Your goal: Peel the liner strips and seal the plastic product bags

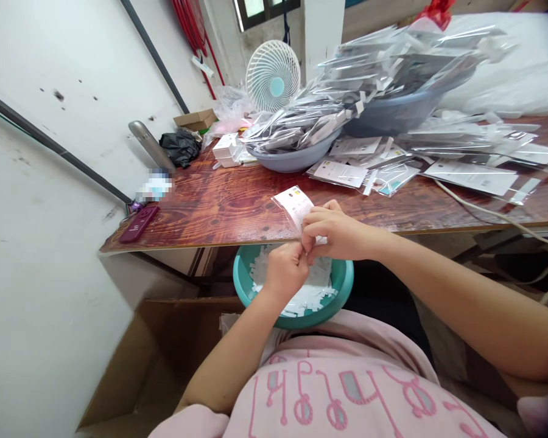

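Note:
A clear plastic packet with a white printed card point(295, 204) in it lies at the table's front edge, its near end raised into my fingers. My right hand point(331, 230) is closed over the packet's near right part. My left hand point(287, 271) is closed in a pinch at the packet's near end, touching the right fingertips; exactly what it pinches is hidden. Below both hands is a teal basin point(344, 298) holding many small white strips point(308, 298).
Grey basins point(296, 159) heaped with plastic-wrapped packets point(374, 73) stand at the back, with loose packets point(342, 173) before them. A white fan point(273, 76), a maroon phone point(139, 224) and a cable point(493, 213) are also on the wooden table point(201, 207). A cardboard box point(132, 365) sits below left.

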`<state>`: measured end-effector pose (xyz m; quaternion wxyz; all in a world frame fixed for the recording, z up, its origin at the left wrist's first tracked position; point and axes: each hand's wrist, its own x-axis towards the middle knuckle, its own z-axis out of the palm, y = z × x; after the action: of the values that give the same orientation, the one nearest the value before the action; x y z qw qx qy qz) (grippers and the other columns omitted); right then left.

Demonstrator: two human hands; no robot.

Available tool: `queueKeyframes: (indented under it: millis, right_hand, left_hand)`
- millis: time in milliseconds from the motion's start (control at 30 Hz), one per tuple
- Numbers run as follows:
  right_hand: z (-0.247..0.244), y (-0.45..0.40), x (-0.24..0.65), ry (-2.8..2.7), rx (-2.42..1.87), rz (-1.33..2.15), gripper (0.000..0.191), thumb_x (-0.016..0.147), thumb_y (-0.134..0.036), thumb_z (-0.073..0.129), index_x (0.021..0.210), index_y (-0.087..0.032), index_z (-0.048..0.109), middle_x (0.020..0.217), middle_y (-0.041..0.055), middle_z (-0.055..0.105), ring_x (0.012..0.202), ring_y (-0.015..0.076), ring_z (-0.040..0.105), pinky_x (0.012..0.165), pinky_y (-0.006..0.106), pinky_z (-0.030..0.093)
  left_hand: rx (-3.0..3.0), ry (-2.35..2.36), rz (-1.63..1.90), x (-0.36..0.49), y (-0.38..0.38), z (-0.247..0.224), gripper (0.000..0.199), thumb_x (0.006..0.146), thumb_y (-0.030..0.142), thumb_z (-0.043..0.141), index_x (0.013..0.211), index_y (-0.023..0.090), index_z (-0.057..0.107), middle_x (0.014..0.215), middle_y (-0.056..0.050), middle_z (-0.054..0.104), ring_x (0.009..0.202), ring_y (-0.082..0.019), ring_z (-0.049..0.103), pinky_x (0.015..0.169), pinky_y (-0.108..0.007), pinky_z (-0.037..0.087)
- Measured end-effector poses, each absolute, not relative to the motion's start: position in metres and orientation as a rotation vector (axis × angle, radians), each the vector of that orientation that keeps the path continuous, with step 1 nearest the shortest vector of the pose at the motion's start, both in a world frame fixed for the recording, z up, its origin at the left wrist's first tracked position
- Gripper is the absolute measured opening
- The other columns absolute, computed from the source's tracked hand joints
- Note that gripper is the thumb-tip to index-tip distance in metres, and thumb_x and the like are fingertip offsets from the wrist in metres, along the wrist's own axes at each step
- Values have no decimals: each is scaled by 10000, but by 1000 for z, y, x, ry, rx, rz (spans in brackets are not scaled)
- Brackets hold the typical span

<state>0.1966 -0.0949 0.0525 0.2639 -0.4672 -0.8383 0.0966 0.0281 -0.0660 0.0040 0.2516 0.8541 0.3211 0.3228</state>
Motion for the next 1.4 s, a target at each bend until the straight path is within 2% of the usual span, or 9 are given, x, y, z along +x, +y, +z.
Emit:
queueKeyframes:
  millis: [233,500,600,767,933,1067,1167,1233,1400]
  right_hand:
    - [52,-95,198,-2381,-1188,170,134,754,-179,658,626,-190,622,729,-8,544,803,156,449,746,344,181]
    - [51,-91,200,-2367,-1169,349,104,753,-123,649,672,-183,623,773,-8,522,859,156,469,802,359,206]
    - [51,-91,200,-2293,-1103,419,107,776,-132,634,681,-180,625,776,-2,524,844,150,483,813,354,264]
    - [49,-94,194,-2035,-921,586,95,797,-150,613,703,-160,601,801,36,575,802,142,530,743,300,420]
    - [43,-104,185,-1594,-904,733,108,764,-216,675,717,-182,584,761,28,644,714,150,596,668,311,478]
    - [44,-109,181,-1499,-1005,543,87,768,-239,665,742,-201,591,767,30,656,727,166,608,664,322,477]
    - [52,-107,176,-1644,-1155,277,49,801,-222,620,846,-203,623,815,35,679,746,161,595,686,311,441]
    - [59,-103,171,-1806,-1158,126,91,824,-172,568,884,-198,632,840,39,688,794,168,583,737,321,410]
    - [64,-97,163,-2108,-1194,-102,170,827,-120,520,802,-195,671,783,30,683,809,174,561,760,344,293]
  left_hand:
    - [2364,799,906,28,-67,3,236,739,26,478,619,199,585,641,3,688,635,-147,628,623,-245,437]
    - [2278,815,901,24,-63,4,227,795,88,501,615,192,594,621,11,685,603,-126,621,598,-222,432]
    - [2284,853,925,20,-62,3,241,782,85,492,587,184,593,607,-1,670,570,-125,593,567,-228,409]
    - [2253,886,956,12,-61,8,251,794,103,496,595,188,623,621,2,677,588,-125,601,579,-224,422]
    - [2098,965,976,6,-57,16,253,840,193,533,627,203,669,624,22,701,608,-125,642,621,-222,463]
    - [2034,1018,1011,1,-53,18,264,853,297,556,642,201,682,610,12,705,595,-139,654,628,-238,484]
    - [2111,1017,1025,0,-51,18,251,852,254,551,642,198,676,611,6,705,604,-141,655,627,-239,479]
    - [2181,999,1028,0,-51,17,236,846,210,542,646,197,667,618,7,705,618,-139,655,632,-237,475]
    - [2265,948,1019,-1,-52,13,237,808,100,504,642,193,645,633,11,701,628,-130,646,620,-223,464]
